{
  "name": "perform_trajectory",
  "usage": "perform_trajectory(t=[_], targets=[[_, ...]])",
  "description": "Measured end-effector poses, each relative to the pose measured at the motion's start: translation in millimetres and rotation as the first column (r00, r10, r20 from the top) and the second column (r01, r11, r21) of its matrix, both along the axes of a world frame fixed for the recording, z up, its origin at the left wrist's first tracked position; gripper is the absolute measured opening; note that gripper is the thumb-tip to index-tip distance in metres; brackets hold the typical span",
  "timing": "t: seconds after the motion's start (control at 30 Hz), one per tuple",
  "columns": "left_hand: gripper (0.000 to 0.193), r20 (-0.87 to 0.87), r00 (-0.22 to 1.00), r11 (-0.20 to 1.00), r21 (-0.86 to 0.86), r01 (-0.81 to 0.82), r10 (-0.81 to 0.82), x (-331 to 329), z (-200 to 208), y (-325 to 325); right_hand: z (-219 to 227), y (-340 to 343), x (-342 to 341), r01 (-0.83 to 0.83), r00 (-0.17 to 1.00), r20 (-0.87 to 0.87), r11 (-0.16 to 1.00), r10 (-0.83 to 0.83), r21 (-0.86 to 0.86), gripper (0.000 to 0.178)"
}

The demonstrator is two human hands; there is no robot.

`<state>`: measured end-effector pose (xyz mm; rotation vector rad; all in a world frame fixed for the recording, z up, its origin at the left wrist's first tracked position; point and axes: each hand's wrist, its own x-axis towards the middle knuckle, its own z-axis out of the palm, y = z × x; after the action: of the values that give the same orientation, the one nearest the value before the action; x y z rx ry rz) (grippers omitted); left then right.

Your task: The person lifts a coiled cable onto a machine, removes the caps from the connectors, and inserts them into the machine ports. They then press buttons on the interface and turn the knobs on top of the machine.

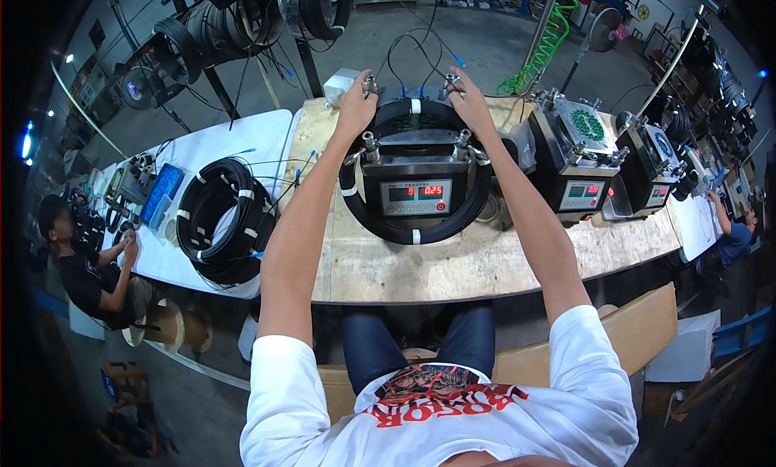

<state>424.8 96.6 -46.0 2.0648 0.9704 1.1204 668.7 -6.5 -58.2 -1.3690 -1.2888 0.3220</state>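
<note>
Both my arms reach forward over a small polishing-type machine [415, 178] with a lit red display and a row of buttons. My left hand [358, 107] is closed around a metal knob [370, 86] at its back left corner. At the back right corner, my right hand [470, 103] grips a matching metal knob [452, 80]. A black cable coil [349, 200], bound with white bands, is looped around the machine. Two more metal posts [371, 147] rise at the front corners. Blue-tipped cable ends stick up behind the top plate, between my hands.
On the wooden tabletop [364, 265], two similar machines [575, 160] stand to the right. Stacked black cable coils [218, 216] and a blue tray [164, 188] lie on the white table at left. A green spiral hose [540, 51] hangs behind. One person sits at each side.
</note>
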Motion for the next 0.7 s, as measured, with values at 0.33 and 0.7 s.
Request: perform_trajectory(t=[0.33, 0.7], targets=[[0.055, 0.008, 1.000, 1.000, -0.001, -0.022, 0.022, 0, 2, -1, 11, -6, -6, 0.018, 1.000, -0.010, 0.998, -0.019, -0.064, 0.057], [0.077, 0.053, 0.999, 0.995, -0.097, -0.002, 0.007, 1, 20, -20, 18, -16, -10, -0.019, 0.952, -0.307, 0.994, -0.015, -0.107, 0.076]])
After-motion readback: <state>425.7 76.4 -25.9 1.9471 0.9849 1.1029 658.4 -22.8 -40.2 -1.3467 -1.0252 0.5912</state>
